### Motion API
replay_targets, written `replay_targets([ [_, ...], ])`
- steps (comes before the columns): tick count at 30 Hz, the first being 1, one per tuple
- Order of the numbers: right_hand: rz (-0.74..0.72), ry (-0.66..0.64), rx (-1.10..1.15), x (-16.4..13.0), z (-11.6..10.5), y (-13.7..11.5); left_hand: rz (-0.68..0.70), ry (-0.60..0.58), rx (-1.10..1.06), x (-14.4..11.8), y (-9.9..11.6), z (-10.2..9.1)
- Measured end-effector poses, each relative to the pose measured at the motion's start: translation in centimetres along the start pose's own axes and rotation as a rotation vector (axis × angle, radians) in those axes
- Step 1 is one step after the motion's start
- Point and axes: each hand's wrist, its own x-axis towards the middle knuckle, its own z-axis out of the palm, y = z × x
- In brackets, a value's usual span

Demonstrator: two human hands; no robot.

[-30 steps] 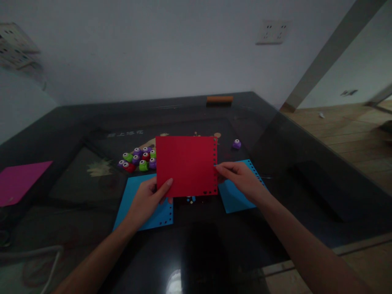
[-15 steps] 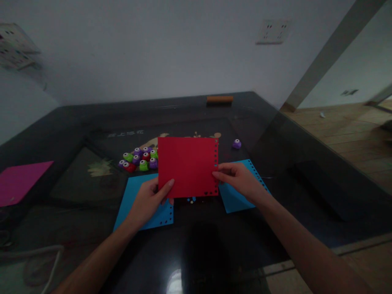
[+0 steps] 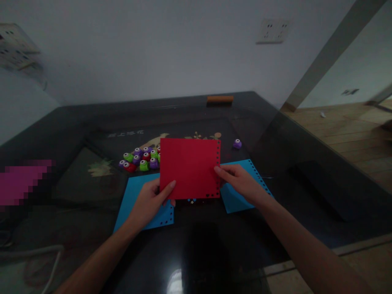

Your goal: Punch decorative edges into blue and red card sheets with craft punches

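Observation:
A red sheet of paper (image 3: 190, 167) is held up above the table between both hands, with punched holes along its right edge and at the bottom right corner. My left hand (image 3: 153, 200) pinches its lower left side, thumb on the front. At the right edge, beside the holes, my right hand (image 3: 240, 179) grips it with the thumb in front. Beneath my left hand lies a blue sheet (image 3: 131, 200) with holes near its right corner. Another blue sheet (image 3: 237, 200), holed along its right edge, lies under my right hand. Small blue and white paper bits (image 3: 192, 201) show below the red sheet.
Several small one-eyed figures (image 3: 143, 165) in purple, green and red cluster behind the left blue sheet. One purple figure (image 3: 237, 143) stands apart at right. A brown roll (image 3: 219, 99) lies at the back. Pink paper (image 3: 18, 181) is far left; a black object (image 3: 324, 188) lies at right.
The red sheet has shifted slightly right and down with both hands. My right thumb now sits a little higher along the holed edge.

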Motion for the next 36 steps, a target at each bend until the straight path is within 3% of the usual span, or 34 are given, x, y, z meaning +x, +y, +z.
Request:
replay_targets([
  [8, 0.051, -0.068, 0.2, -0.2, 1.1, 0.8, -0.011, -0.009, 0.012, -0.1, 0.4, 0.2],
  [16, 0.038, -0.075, 0.086, -0.1, 0.9, 1.5, -0.02, -0.006, -0.001, -0.2, 1.2, 0.4],
  [36, 0.056, -0.067, 0.021, -0.1, 0.7, 1.1, 0.029, 0.01, -0.007, -0.1, 0.4, 0.3],
])
